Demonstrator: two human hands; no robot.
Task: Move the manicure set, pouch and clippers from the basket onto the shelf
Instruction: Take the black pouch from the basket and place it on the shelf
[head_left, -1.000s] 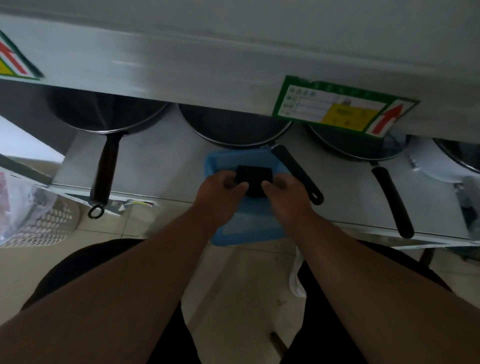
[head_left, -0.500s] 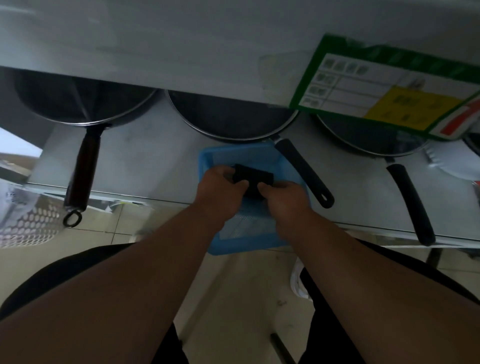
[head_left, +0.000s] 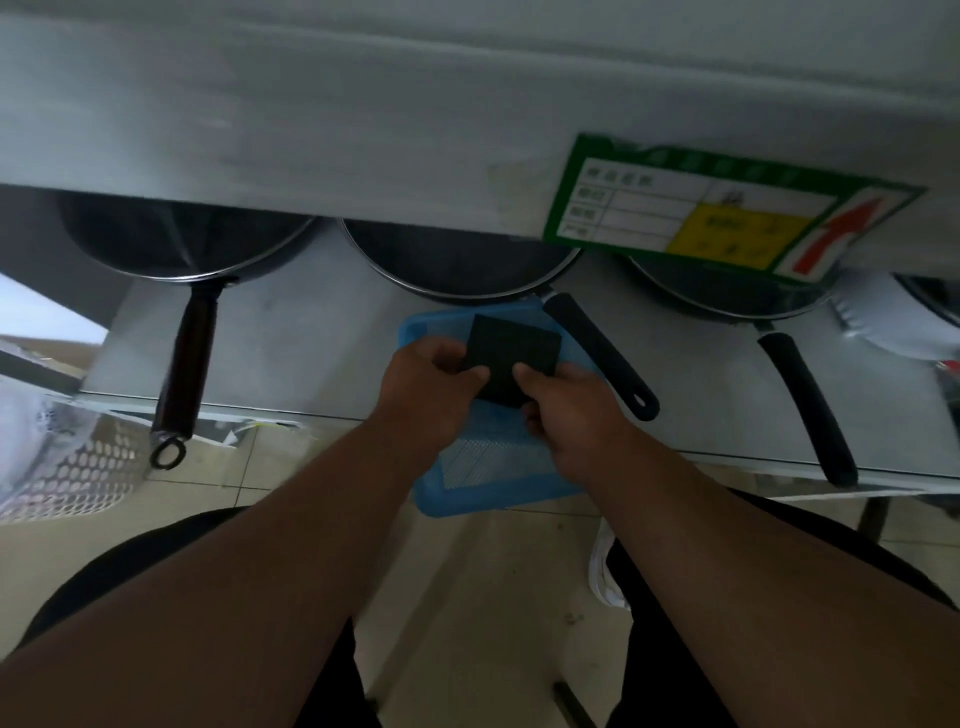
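A flat black square case, which looks like the manicure set or the pouch (head_left: 511, 353), is held above the blue mesh basket (head_left: 485, 491). My left hand (head_left: 428, 382) pinches its left lower edge and my right hand (head_left: 569, 402) pinches its lower right corner. The basket sits on the front edge of a grey metal shelf (head_left: 311, 353), partly overhanging it. What else lies in the basket is hidden by my hands. No clippers show.
Three black frying pans (head_left: 457, 265) stand on the shelf, their handles (head_left: 600, 358) pointing toward me on both sides of the basket. An upper shelf front with a green price label (head_left: 722, 213) hangs overhead. A white perforated basket (head_left: 67, 467) is at left. Tiled floor below.
Both hands have lifted the black case up out of the basket and turned its flat face toward me. The view has moved closer to the shelf.
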